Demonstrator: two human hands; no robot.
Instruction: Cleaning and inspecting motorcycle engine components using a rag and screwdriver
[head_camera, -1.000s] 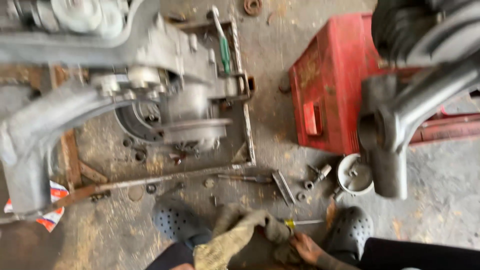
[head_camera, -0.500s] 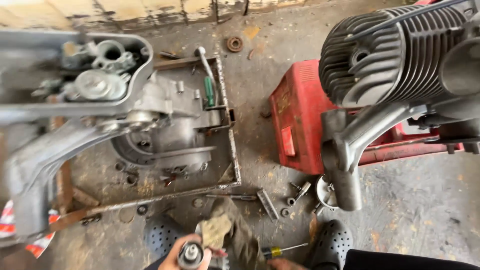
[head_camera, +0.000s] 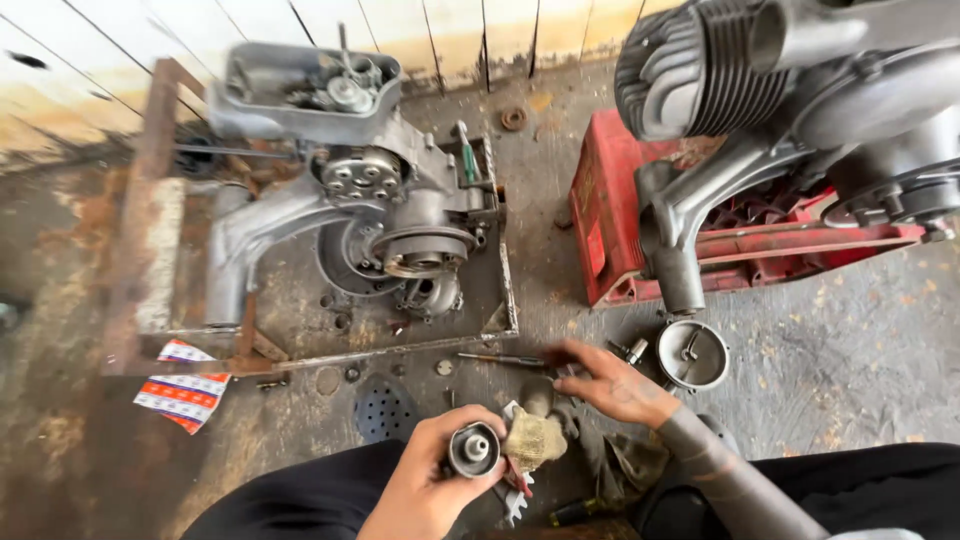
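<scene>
Currently: Left Hand Grips Cylindrical Part, Right Hand Reaches to the Floor

The left hand (head_camera: 425, 485) is closed around a small dark cylindrical part (head_camera: 473, 450). The fingers wrap the body of the part from below and from the side, so the grip covers the lower barrel and leaves the upper end exposed. The long axis of the part runs roughly toward the camera: its open circular end faces upward, showing a dark ring around a pale metal centre. A wad of dirty yellowish rag (head_camera: 533, 440) lies just beside the part, on the side away from the palm, touching the fingertips.

The right hand (head_camera: 612, 382) is spread flat and open, fingers extended, holding nothing. It is low over the concrete floor, beyond and to the far side of the cylindrical part. Its fingertips are at the near end of a thin metal rod (head_camera: 502, 359) lying on the floor; contact cannot be confirmed because of motion blur.

A round metal cup (head_camera: 692, 354) stands on the floor just beyond the right hand. Well beyond the cylindrical part, an engine casing (head_camera: 400, 225) rests in a rusted steel frame (head_camera: 150, 200). A red crate (head_camera: 600, 205) carries a second engine (head_camera: 720, 70).
</scene>
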